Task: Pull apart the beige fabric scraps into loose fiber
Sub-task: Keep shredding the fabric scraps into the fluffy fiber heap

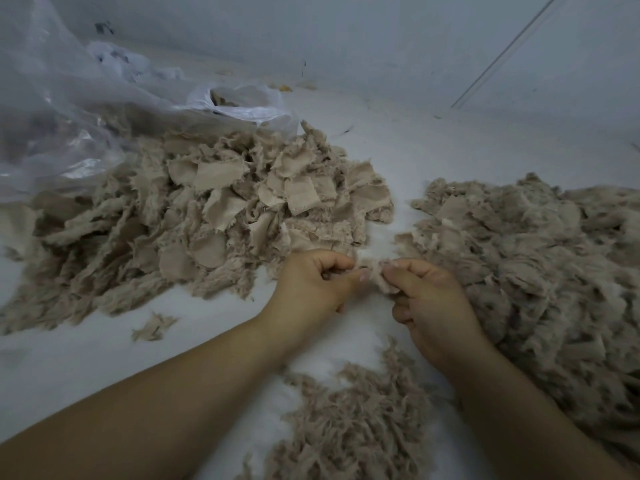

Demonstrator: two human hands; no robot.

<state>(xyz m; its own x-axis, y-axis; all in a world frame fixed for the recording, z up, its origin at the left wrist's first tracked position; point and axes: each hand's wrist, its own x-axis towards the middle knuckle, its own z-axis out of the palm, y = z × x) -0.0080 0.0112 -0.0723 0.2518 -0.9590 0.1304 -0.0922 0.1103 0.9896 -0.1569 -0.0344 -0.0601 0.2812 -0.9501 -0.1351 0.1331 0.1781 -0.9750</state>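
Both hands near the middle, close together above the white table. Left hand with fingers curled, grip pinching one end of a small beige scrap. Right hand likewise curled, grip pinching the other end of the same scrap. Scrap held between the two hands, just above the table, frayed at its edges.

To the left, a big pile of beige fabric scraps, many flat woven pieces on top, fluffy ones lower down. To the right, a second heap, looser and more fibrous, touching the right wrist. Near the bottom, between the forearms, a smaller heap of loose fiber. One single scrap lying apart, left of the left forearm.

Behind the left pile, a clear plastic bag, crumpled, with a smaller white bag beside it, open at the top. Pale wall at the back.
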